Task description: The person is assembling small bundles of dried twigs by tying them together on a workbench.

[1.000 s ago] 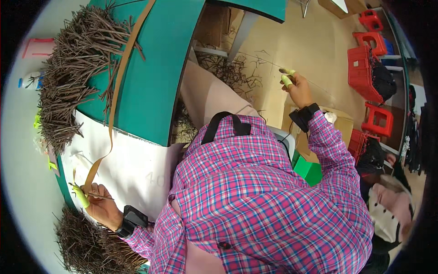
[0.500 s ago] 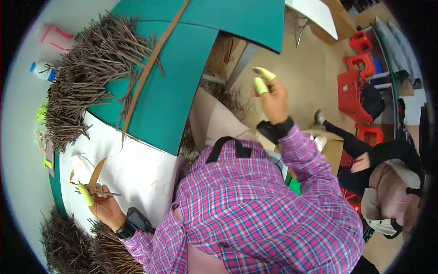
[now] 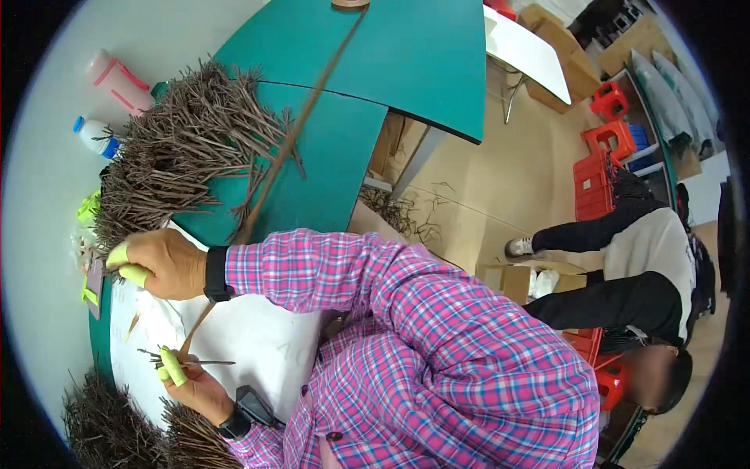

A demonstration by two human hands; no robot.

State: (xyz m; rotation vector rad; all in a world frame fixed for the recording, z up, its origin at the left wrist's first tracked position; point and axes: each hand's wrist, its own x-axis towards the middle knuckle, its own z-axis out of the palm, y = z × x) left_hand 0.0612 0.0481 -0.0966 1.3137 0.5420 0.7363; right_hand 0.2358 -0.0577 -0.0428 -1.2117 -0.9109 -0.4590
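Note:
My left hand (image 3: pixel 199 391), with yellow finger covers, pinches a thin brown twig (image 3: pixel 211 362) above the white sheet (image 3: pixel 242 336). A brown tape strip (image 3: pixel 312 98) runs from a roll (image 3: pixel 350 3) on the far table, passes behind my right forearm and comes down to the left hand's fingers. My right hand (image 3: pixel 168 264) is across at the left, its covered thumb and finger bent together at the lower end of a large twig pile (image 3: pixel 187 141). What lies between those fingertips is too small to make out.
More twig bundles (image 3: pixel 105 418) lie at the lower left. Along the wall stand a pink cup (image 3: pixel 117 80) and a blue-capped bottle (image 3: pixel 97 138). The green table (image 3: pixel 328 148) ends at the right. Beyond are a person (image 3: pixel 641 266), red stools (image 3: pixel 609 141) and a cardboard box (image 3: pixel 508 281).
My right hand has swung from over the floor at the right to the twig pile at the left. The left hand keeps its twig. The view has shifted, and the person at right has leaned over.

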